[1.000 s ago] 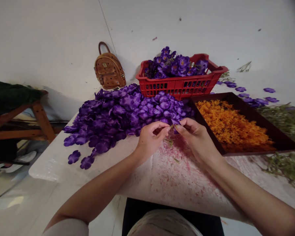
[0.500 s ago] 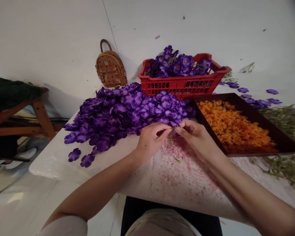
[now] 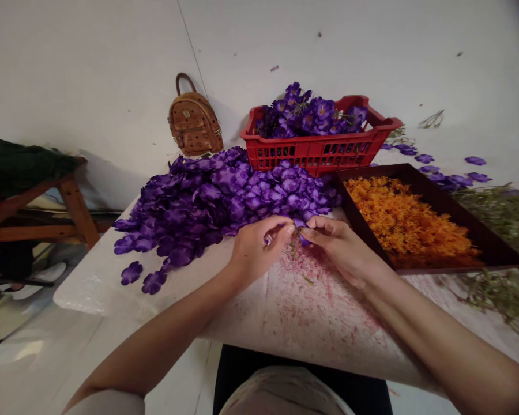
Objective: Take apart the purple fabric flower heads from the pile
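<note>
Hands, two. Left hand point(image 3: 259, 248): thumb and forefinger pinched at the left side of the workpiece, on what seems to be its stem. Right hand point(image 3: 339, 245): fingertips gripping the workpiece's petals.

Purple flower point(image 3: 303, 231), apparently fabric, one: held between both hands, in front of the heap. Handling, as judged: keep the left pinch firm and low, turn the petals with the right fingertips only, and press lightly so the thin edges do not crease.

White table point(image 3: 82, 288), one, its near part flecked with pink and red scraps; scraps past counting.

Loose purple blossoms point(image 3: 153, 282), two, lying just left of the heap.

Purple petal heap point(image 3: 207, 202), one; pieces overlapping, too many to count.

Dark tray point(image 3: 499, 249), one, at right, bearing orange florets point(image 3: 406, 225), uncountable.

Green stems point(image 3: 501, 282), one tangle, right of the tray.

Scattered purple blossoms point(image 3: 474, 161), at least six, beyond the tray.

Red plastic crate point(image 3: 374, 141), one, behind heap and tray, containing assembled purple flowers point(image 3: 322, 112), number hidden by overlap.

Brown backpack point(image 3: 195, 129), one, upright, left of the crate.
</note>
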`<move>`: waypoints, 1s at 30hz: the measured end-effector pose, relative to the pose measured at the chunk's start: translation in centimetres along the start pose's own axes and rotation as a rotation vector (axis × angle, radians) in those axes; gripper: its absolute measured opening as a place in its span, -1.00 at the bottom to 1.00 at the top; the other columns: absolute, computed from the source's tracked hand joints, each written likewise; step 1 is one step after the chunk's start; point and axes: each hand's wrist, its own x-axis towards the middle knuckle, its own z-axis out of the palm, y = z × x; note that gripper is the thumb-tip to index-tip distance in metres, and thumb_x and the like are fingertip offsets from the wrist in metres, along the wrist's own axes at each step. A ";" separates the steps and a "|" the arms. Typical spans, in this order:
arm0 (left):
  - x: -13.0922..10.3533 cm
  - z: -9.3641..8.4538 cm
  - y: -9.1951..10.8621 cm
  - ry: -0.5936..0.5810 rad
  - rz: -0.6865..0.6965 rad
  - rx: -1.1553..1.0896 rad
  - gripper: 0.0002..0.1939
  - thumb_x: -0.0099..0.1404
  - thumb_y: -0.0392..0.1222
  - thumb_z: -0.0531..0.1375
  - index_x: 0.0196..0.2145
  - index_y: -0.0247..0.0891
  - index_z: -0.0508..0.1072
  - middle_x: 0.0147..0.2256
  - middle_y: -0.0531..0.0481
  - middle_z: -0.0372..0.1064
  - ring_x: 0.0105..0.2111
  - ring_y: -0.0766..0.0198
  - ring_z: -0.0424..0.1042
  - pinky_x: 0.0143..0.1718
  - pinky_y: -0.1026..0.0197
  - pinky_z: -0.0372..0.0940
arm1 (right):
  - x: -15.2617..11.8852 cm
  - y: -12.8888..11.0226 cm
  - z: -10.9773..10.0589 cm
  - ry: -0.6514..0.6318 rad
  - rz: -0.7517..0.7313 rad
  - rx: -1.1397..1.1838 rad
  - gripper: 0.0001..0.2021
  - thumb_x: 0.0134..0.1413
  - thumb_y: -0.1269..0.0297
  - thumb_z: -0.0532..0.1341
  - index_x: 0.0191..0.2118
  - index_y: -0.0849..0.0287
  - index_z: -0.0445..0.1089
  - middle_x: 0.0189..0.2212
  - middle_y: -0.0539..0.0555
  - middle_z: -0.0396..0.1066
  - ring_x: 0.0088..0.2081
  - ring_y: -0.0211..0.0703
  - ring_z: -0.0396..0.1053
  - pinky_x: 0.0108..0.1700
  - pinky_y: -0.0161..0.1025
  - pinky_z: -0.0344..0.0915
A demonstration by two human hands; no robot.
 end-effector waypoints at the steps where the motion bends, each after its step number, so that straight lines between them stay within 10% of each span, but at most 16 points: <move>1: 0.3 -0.6 -0.1 0.039 -0.023 0.043 -0.79 0.51 -0.13 0.21 -0.03 -0.16 0.62 -0.31 0.02 0.62 -0.37 0.28 0.53 -0.28 0.24 0.33 | -0.1 -0.1 0.1 -0.020 0.018 0.002 -0.65 0.04 0.01 0.40 -0.47 0.10 0.29 -0.48 -0.06 0.22 -0.40 -0.20 0.14 -0.27 -0.19 0.08; 5: 2.9 -1.8 -1.2 0.153 0.063 0.247 -0.88 0.43 -0.27 0.27 -0.13 -0.20 0.63 -0.36 0.02 0.50 -0.32 0.24 0.47 -0.20 0.20 0.35 | -0.7 0.4 1.2 -0.188 0.062 -0.086 -0.69 0.12 0.04 0.35 -0.45 0.10 0.31 -0.51 -0.06 0.21 -0.44 -0.20 0.13 -0.32 -0.20 0.04; 12: 7.9 1.6 -2.8 -0.152 0.321 0.528 -0.72 0.42 -0.38 0.27 0.03 -0.23 0.64 0.01 -0.15 0.55 0.04 0.01 0.44 0.07 0.02 0.40 | -1.0 1.4 3.1 -0.195 0.025 -0.375 -0.76 0.22 0.28 0.21 -0.48 0.09 0.24 -0.57 -0.10 0.13 -0.47 -0.22 0.11 -0.36 -0.20 0.00; 22: 8.2 1.2 -3.4 0.094 -0.025 0.000 -0.86 0.40 -0.29 0.28 -0.34 -0.27 0.62 -0.35 -0.04 0.60 -0.33 0.22 0.51 -0.22 0.20 0.35 | -0.5 2.4 2.5 -0.080 -0.055 -0.389 -0.89 0.24 0.30 0.19 -0.34 0.10 0.36 -0.51 -0.02 0.35 -0.45 -0.15 0.28 -0.35 -0.18 0.15; 27: 6.4 0.3 -1.9 0.042 -0.240 -0.360 -0.90 0.27 -0.20 0.36 -0.36 -0.27 0.64 -0.40 0.00 0.59 -0.43 0.31 0.47 -0.31 0.26 0.35 | 0.7 1.3 0.8 0.271 -0.184 -0.315 -0.71 0.21 0.07 0.27 -0.05 0.13 0.42 -0.24 0.13 0.54 -0.31 -0.04 0.45 -0.21 -0.10 0.33; 30: 5.4 0.6 -1.7 0.004 -0.340 -0.490 -0.89 0.22 -0.17 0.39 -0.34 -0.26 0.64 -0.44 0.02 0.56 -0.48 0.35 0.42 -0.37 0.28 0.33 | 1.4 0.9 0.1 0.231 -0.231 -0.257 -0.69 0.16 0.02 0.32 -0.09 0.11 0.44 -0.24 0.10 0.53 -0.29 -0.06 0.43 -0.21 -0.12 0.33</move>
